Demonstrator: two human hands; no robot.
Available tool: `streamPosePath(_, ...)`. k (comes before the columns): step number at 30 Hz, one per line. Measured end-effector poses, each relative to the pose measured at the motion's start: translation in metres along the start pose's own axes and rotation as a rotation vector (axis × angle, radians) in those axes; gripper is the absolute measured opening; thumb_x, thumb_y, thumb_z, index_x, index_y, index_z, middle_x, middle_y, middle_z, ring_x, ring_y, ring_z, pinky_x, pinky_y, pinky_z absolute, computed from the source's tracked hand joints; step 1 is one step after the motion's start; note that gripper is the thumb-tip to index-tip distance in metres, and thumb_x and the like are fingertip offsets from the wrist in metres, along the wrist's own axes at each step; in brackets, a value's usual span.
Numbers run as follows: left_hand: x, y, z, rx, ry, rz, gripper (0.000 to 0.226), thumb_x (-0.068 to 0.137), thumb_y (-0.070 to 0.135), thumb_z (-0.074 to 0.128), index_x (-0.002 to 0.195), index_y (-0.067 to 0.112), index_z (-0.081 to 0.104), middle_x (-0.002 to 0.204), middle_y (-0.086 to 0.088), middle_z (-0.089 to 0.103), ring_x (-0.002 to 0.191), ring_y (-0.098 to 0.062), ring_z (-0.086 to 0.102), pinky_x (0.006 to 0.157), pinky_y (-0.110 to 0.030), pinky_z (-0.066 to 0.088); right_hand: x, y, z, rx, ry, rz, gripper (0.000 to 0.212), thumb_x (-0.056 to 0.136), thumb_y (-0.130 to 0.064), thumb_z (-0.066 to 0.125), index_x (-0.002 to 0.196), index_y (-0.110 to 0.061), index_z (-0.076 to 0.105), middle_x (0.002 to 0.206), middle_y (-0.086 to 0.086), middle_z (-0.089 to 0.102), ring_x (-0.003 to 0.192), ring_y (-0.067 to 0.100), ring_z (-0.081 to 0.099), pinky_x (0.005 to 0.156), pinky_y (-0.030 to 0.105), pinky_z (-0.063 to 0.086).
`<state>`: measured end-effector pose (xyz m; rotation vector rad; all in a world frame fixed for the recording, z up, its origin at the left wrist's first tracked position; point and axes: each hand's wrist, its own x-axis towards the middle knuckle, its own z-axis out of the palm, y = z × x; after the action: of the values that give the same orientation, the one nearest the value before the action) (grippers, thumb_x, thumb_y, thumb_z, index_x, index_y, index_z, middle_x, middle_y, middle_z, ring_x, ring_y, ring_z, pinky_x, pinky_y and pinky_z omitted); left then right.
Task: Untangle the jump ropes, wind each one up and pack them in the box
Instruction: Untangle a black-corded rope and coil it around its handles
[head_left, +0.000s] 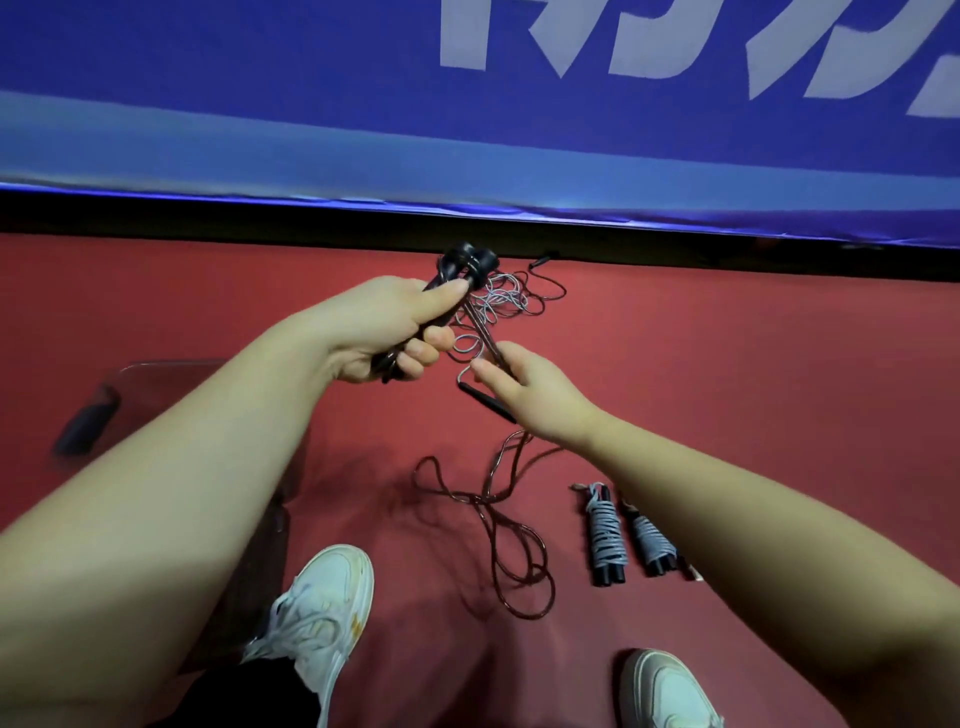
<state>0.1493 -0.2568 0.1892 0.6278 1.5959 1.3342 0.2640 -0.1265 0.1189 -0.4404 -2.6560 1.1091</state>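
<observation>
The left hand (384, 332) is wrapped tight round a pair of black handles (467, 260), thumb laid along them, their knobbed ends sticking up past the fist. The right hand (530, 389) is just beside it, lower and to the right. Its fingers are mostly straight, with the tips pinching a stretch of the dark rope (488, 519) that runs taut down from the handles. Below that hand the rope drops to the floor (727, 364) and lies in loose, overlapping loops between the person's feet.

Behind the hands, a grey tangle (498, 301) of thin cord sits on the red floor close to the wall. 1 loose handle (485, 396) lies at the near edge of the heap, partly under the right fingers. A smaller dark handle (540, 258) lies against the black strip below the banner (260, 104).

To the right of the loops, 2 wound bundles lie side by side, the left one (605, 535) and the right one (649, 543), each with grey cord coiled round paired black handles.

The clear box (171, 366) stands on the floor under the left forearm, with something dark (85, 421) inside; I cannot tell what. A white shoe (322, 608) and a second shoe (670, 691) are planted at the bottom.
</observation>
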Motion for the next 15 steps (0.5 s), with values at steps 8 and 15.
streamPosePath(8,0.006,-0.019,-0.008,0.186,0.107,-0.013,0.020,0.100,0.029,0.043,0.085,0.016,0.042,0.061,0.001,0.035,0.037,-0.002,0.028,0.034,-0.014,0.024,-0.024,-0.010,-0.018,-0.654,0.046,-0.024,0.026,0.101,-0.036,0.032,0.103,-0.015,0.047,0.100,0.012,0.064,0.092,0.035,0.057,0.060,0.032,0.029)
streamPosePath(15,0.016,-0.032,-0.001,0.836,0.228,0.016,0.021,0.097,0.034,0.048,0.082,0.019,0.045,0.070,-0.002,0.054,0.050,-0.016,0.044,0.049,-0.025,0.035,-0.025,-0.047,-0.035,-1.173,0.032,-0.261,0.022,0.069,-0.010,0.073,0.086,-0.009,0.059,0.073,0.006,0.057,0.054,0.029,0.055,0.044,0.023,0.002)
